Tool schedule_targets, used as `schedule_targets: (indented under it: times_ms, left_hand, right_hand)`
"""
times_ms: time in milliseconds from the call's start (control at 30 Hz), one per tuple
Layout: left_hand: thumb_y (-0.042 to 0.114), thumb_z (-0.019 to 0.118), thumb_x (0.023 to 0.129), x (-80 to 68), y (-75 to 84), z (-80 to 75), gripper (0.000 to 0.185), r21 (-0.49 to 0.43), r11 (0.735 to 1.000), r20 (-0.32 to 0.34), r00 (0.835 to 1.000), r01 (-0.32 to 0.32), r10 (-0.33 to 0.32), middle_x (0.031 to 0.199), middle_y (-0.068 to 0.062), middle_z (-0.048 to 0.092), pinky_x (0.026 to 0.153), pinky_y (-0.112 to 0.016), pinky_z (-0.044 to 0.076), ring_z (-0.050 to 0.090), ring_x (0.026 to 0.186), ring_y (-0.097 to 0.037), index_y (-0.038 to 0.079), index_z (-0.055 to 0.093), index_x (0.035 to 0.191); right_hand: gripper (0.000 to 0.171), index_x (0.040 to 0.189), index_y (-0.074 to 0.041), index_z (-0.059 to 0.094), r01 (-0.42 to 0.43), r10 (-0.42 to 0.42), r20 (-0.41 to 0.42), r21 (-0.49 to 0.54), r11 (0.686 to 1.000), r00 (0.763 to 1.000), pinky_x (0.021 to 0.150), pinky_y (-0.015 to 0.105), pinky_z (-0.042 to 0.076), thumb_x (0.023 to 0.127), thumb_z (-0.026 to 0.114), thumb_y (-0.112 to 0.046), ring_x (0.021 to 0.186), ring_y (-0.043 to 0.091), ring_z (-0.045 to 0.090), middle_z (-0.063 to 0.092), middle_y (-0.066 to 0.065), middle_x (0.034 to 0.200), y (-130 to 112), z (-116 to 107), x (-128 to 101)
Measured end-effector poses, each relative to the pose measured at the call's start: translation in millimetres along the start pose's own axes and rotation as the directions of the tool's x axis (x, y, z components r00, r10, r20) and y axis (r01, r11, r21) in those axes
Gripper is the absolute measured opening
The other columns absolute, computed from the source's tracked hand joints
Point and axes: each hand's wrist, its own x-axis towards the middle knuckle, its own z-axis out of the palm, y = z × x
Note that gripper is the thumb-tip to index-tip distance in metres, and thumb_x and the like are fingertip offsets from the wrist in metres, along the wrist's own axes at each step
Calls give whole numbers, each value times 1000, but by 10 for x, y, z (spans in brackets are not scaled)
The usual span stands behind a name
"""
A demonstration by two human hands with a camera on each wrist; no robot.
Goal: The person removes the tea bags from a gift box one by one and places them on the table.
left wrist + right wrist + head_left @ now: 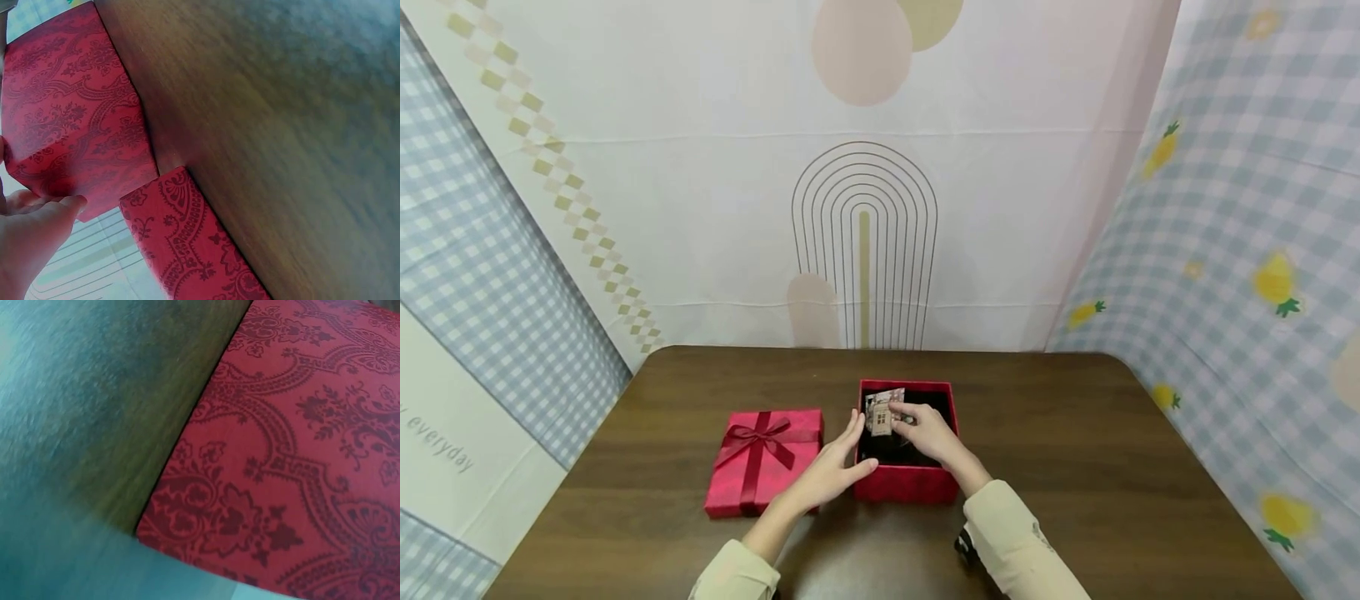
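Note:
A red gift box stands uncovered on the table, with black material inside. Over its inside, my right hand pinches a small flat printed piece, perhaps a card, between thumb and fingertips. My left hand rests against the left side of the box, fingers extended and thumb at the front left corner. In the left wrist view its fingertips touch the patterned red wall. Only the box wall shows in the right wrist view; that hand is out of sight there.
The box's red lid, tied with a dark red ribbon bow, lies left of the box. A small black-and-white item is partly hidden by the right sleeve. Behind the brown table hangs a patterned cloth.

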Motion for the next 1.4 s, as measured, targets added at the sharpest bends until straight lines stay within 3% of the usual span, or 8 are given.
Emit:
schedule_targets:
  times_ms: [200,367,800,1067,1267,1400]
  left_hand:
    - [27,56,91,9,-13,6,72,-6,1000,4,1000,4,-4,150,-21,6,104,-53,23,22,133,-37,-2,17,144]
    - [26,55,91,13,-15,6,71,1,1000,7,1000,8,-8,150,-20,5,104,-53,23,22,133,-37,-2,17,144]
    - [22,56,91,13,-6,-1,70,0,1000,1,1000,13,-13,150,-21,5,104,-53,22,21,133,-38,-3,17,144]
    - [22,56,91,14,7,-2,71,-4,1000,7,1000,16,-16,150,-22,5,104,-53,22,21,133,-38,-3,17,144]
    - [22,57,91,16,6,0,71,0,1000,7,1000,8,-8,150,-22,5,104,-53,23,22,133,-38,-2,17,144]
    - [22,57,90,16,1,0,71,1,1000,7,1000,6,-6,150,-21,5,104,-54,23,23,132,-38,-2,17,144]
  right_hand:
    - [35,118,-3,61,29,-32,-112,-31,999,993,70,34,51,83,62,-5,86,23,64,61,16,117,-16,-20,-24]
    - [42,121,-1,58,51,-52,-144,-12,999,988,57,26,49,80,63,-1,67,17,64,59,20,117,-36,-57,-63]
    - [50,126,-4,54,119,-113,-192,21,993,975,69,29,47,78,63,3,70,14,55,54,19,124,-52,-218,-177]
    - [50,129,-2,51,119,-95,-190,119,986,977,52,21,33,80,58,6,48,6,28,52,18,125,-6,-289,-227]
    - [51,133,-1,46,65,-28,-141,260,963,990,48,19,32,84,54,8,43,4,26,50,19,125,16,-375,-262]
    - [50,132,4,45,62,-21,-148,278,959,989,50,19,35,83,53,10,46,6,32,54,24,106,31,-424,-277]
